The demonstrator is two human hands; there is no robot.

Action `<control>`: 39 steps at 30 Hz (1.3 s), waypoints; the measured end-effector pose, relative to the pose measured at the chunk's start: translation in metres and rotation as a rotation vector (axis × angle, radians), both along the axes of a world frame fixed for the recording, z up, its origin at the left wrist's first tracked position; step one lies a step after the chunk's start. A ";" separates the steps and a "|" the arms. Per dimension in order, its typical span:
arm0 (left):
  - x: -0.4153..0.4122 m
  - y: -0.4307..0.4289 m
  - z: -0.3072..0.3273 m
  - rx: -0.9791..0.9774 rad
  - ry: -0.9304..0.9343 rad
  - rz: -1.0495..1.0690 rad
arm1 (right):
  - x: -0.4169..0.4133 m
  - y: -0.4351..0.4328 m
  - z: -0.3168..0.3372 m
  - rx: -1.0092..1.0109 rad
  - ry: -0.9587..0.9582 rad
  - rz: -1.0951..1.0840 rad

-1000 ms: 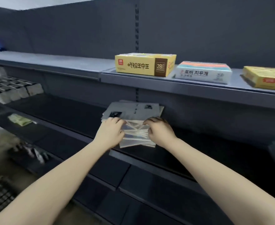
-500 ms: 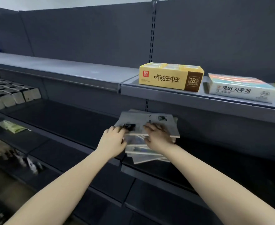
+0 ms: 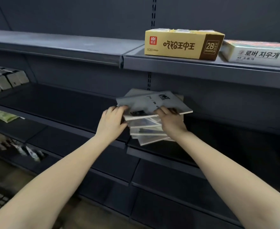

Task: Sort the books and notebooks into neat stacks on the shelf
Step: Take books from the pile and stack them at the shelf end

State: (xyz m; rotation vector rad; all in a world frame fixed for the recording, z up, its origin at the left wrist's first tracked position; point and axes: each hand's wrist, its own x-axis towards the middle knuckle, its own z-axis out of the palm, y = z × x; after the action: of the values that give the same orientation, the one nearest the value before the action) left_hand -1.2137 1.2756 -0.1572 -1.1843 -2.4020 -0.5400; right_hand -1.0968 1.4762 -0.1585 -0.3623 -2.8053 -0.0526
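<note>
Head camera looked down on a grey notebook (image 3: 152,103) that lay on top of a pile of notebooks (image 3: 148,133). The cover carried small dark print and a dark picture near its front edge. The grey notebook was turned at an angle to the ones below, and the lower ones were fanned out, with their corners pointing in different directions. The pile sat on the middle shelf (image 3: 61,103), close to its front edge and just right of the joint between two shelf sections.

Both hands were at the front edge of the grey notebook. The left hand (image 3: 112,120) gripped its near left corner, fingers curled over the cover and thumb under. The right hand (image 3: 172,120) held the near edge more to the right, fingers bent on top of the cover. Both forearms were bare.

On the upper shelf (image 3: 86,45) stood a yellow box (image 3: 177,44) marked 2B, and just beside it on the right a white box (image 3: 258,54) with Korean letters. Far left on the middle shelf were rows of small grey boxes (image 3: 5,80). A pale green packet (image 3: 5,115) lay on the shelf below them.
</note>
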 end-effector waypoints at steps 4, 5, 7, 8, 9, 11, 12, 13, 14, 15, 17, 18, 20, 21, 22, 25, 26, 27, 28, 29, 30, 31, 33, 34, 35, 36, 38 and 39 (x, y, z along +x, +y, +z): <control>0.000 0.003 0.001 -0.060 0.046 -0.067 | 0.025 0.025 -0.003 -0.120 0.063 0.056; 0.001 0.005 0.000 -0.071 0.054 -0.092 | 0.031 0.031 -0.004 -0.153 0.063 0.075; 0.007 0.011 -0.004 -0.072 0.098 -0.164 | 0.044 0.039 -0.004 -0.253 0.078 0.126; 0.011 0.014 -0.006 -0.068 0.122 -0.199 | 0.052 0.042 -0.004 -0.308 0.105 0.147; 0.017 0.018 -0.008 -0.065 0.134 -0.220 | 0.059 0.046 -0.005 -0.357 0.124 0.154; 0.028 0.028 -0.009 -0.068 0.088 -0.213 | 0.071 0.051 -0.006 -0.419 0.124 0.136; 0.034 0.033 -0.007 -0.071 0.076 -0.203 | 0.077 0.053 -0.007 -0.430 0.123 0.121; 0.040 0.039 -0.004 -0.068 0.095 -0.203 | 0.082 0.053 -0.007 -0.435 0.134 0.115; 0.047 0.045 -0.001 -0.082 0.125 -0.212 | 0.087 0.052 -0.006 -0.427 0.163 0.124; 0.055 0.052 0.002 -0.097 0.164 -0.219 | 0.092 0.050 -0.006 -0.399 0.199 0.153; 0.071 0.063 0.007 -0.137 0.218 -0.223 | 0.101 0.047 -0.003 -0.325 0.249 0.211; 0.078 0.069 0.009 -0.159 0.236 -0.230 | 0.105 0.048 0.001 -0.307 0.251 0.217; 0.092 0.078 0.011 -0.208 0.233 -0.229 | 0.114 0.053 0.011 -0.279 0.201 0.202; 0.097 0.083 0.012 -0.225 0.247 -0.228 | 0.118 0.057 0.018 -0.276 0.137 0.186; 0.101 0.089 0.013 -0.231 0.269 -0.228 | 0.122 0.061 0.025 -0.283 0.046 0.164; 0.118 0.106 0.012 -0.225 0.373 -0.288 | 0.127 0.071 0.036 -0.236 -0.212 0.118; 0.124 0.111 0.012 -0.223 0.400 -0.303 | 0.128 0.072 0.035 -0.176 -0.244 0.116; 0.130 0.116 0.010 -0.208 0.415 -0.307 | 0.129 0.073 0.032 -0.104 -0.255 0.112; 0.134 0.120 0.008 -0.208 0.409 -0.307 | 0.131 0.075 0.027 -0.039 -0.247 0.103; 0.138 0.123 0.007 -0.216 0.404 -0.300 | 0.134 0.076 0.021 -0.001 -0.224 0.093; 0.142 0.126 0.007 -0.233 0.397 -0.291 | 0.137 0.077 0.016 0.014 -0.192 0.090; 0.146 0.128 0.006 -0.229 0.411 -0.290 | 0.141 0.080 0.011 0.012 -0.155 0.099; 0.152 0.132 0.003 -0.231 0.383 -0.272 | 0.151 0.088 0.008 0.012 -0.080 0.128; 0.154 0.136 0.000 -0.251 0.351 -0.271 | 0.156 0.095 0.007 0.014 -0.041 0.133; 0.155 0.140 -0.004 -0.272 0.317 -0.280 | 0.161 0.103 0.005 0.017 -0.011 0.129; 0.158 0.144 -0.005 -0.263 0.294 -0.288 | 0.166 0.111 0.004 0.026 -0.003 0.118; 0.167 0.159 -0.006 -0.249 0.279 -0.306 | 0.182 0.126 0.004 0.043 -0.017 0.081; 0.173 0.169 -0.006 -0.243 0.266 -0.317 | 0.191 0.133 0.004 0.054 -0.015 0.055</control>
State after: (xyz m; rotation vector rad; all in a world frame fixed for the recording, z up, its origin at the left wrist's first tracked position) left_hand -1.0409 1.4449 -0.1634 -1.6435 -2.1077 -0.1664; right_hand -0.9057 1.6092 -0.1549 -0.2728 -2.8206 -0.1191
